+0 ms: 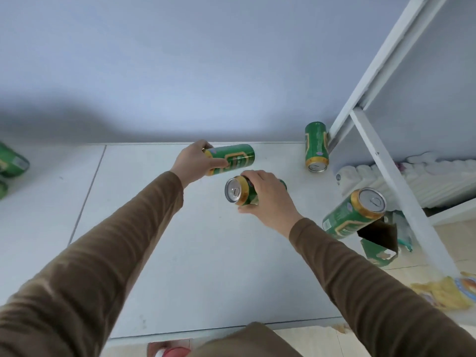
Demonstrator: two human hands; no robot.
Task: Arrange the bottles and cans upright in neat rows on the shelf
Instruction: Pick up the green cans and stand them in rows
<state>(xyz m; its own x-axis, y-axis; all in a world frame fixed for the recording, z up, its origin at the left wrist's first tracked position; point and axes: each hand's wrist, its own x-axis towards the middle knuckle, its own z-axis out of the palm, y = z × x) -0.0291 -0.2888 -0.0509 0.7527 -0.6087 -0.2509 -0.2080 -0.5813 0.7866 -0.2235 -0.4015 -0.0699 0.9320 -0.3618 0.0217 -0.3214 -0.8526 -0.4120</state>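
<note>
Several green cans with gold rims lie on the white shelf (159, 253). My left hand (194, 161) grips one can (237, 157) lying on its side near the back wall. Just in front of it, my right hand (268, 199) wraps a second lying can (239, 193) whose silver top faces me. A third can (316, 146) lies at the back right against the shelf post. A fourth can (354, 213) lies tilted at the shelf's right edge. More green cans (11, 163) show at the far left edge.
A white metal post and cross brace (378, 155) rise at the right. Behind the post lie white packaged goods (425, 181), and an open dark carton (381, 235) sits lower down. Yellow packets (448, 292) lie on the floor. A blue-grey wall backs the shelf.
</note>
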